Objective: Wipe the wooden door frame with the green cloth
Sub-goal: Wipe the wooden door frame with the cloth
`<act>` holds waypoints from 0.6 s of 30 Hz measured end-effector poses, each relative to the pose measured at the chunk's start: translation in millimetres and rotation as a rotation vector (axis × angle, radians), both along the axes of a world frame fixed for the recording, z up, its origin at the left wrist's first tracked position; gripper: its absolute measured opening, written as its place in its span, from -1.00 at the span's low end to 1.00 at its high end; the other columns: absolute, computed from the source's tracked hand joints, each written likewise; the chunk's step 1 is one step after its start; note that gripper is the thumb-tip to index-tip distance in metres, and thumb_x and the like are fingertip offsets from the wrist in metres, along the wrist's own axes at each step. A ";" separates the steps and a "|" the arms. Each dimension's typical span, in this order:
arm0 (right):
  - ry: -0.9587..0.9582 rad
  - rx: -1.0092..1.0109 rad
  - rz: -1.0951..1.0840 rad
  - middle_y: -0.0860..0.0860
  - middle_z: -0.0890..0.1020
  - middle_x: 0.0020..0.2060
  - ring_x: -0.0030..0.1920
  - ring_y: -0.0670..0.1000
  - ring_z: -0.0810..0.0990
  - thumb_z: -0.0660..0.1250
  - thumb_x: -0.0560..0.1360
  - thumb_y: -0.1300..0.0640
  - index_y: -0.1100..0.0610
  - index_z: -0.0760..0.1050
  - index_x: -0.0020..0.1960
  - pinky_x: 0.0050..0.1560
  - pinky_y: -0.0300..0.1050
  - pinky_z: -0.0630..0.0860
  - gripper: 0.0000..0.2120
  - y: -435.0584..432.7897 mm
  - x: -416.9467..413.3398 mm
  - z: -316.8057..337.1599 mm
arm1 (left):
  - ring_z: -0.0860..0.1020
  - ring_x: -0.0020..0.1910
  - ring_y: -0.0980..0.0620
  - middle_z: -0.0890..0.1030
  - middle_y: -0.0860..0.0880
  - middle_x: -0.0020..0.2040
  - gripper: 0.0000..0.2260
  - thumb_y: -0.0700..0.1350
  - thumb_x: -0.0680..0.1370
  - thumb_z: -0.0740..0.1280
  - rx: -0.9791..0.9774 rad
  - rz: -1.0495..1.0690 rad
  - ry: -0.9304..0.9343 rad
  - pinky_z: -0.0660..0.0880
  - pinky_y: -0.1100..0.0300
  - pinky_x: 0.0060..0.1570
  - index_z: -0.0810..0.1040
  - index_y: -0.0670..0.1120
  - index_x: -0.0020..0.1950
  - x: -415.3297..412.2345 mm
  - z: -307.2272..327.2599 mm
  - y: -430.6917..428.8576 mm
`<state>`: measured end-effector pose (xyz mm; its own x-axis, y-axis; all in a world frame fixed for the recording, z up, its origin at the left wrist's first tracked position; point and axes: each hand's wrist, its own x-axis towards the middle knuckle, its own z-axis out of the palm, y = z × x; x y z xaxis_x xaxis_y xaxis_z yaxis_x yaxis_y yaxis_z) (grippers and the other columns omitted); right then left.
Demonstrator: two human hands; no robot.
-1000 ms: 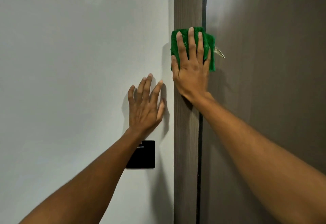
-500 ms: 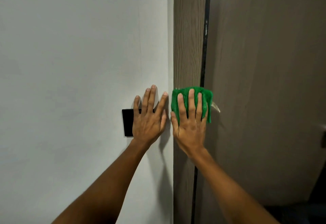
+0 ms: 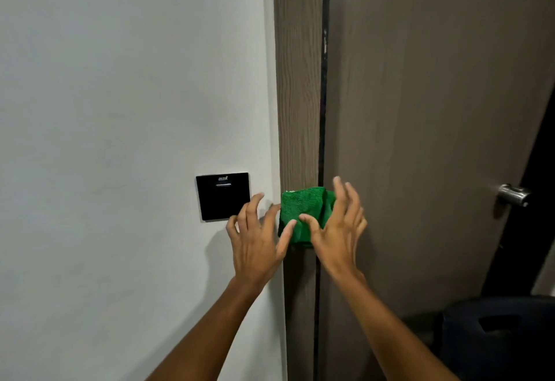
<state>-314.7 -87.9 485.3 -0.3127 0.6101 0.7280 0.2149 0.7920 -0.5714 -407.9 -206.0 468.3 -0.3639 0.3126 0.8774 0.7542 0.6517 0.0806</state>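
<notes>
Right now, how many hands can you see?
2. The left hand is at the white wall, thumb touching the green cloth; the right hand presses that cloth on the door frame.

On my feed: plain white wall on the left with a black square panel on it, brown door on the right, metal handle, something dark and rounded bottom right.

Left grip and right grip on bare forearms.
</notes>
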 end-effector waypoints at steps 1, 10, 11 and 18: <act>-0.032 -0.130 -0.006 0.11 0.24 0.48 0.46 0.13 0.20 0.48 0.34 -0.21 0.01 0.22 0.49 0.37 0.26 0.21 -0.17 4.0 1.9 4.1 | 0.34 0.31 -0.07 0.48 -0.13 0.33 -0.61 0.23 0.53 0.23 0.030 -0.004 -0.034 0.32 -0.06 0.18 0.56 0.01 0.19 4.7 -0.1 2.7; -0.062 -0.664 0.273 -0.02 0.35 0.23 0.34 0.00 0.29 0.60 0.24 -0.14 0.05 0.50 0.02 0.37 -0.03 0.36 -0.51 52.1 45.7 -46.3 | 0.55 -0.01 -0.05 0.63 -0.02 0.04 -0.71 -0.04 0.51 0.41 0.103 -0.414 -0.332 0.39 0.13 0.02 0.49 -0.05 0.19 60.0 -29.3 34.3; -0.032 -0.745 0.322 -0.02 0.38 0.21 0.31 -0.01 0.35 0.60 0.24 -0.11 0.05 0.49 0.04 0.34 -0.02 0.41 -0.50 55.8 52.0 -58.1 | 0.57 -0.02 -0.05 0.63 -0.02 0.05 -0.72 -0.06 0.52 0.40 0.089 -0.462 -0.369 0.42 0.11 0.03 0.47 -0.05 0.21 64.9 -34.1 35.3; 0.189 -1.429 0.562 -0.02 0.68 0.12 0.15 0.00 0.64 0.52 0.30 0.03 0.08 0.37 0.36 0.06 -0.09 0.49 -0.32 100.3 150.6 -179.2 | 0.59 -0.06 -0.05 0.61 0.03 0.01 -0.87 -0.09 0.59 0.28 -0.079 -0.617 -0.735 0.51 0.04 -0.05 0.40 0.00 0.11 137.6 -114.6 92.1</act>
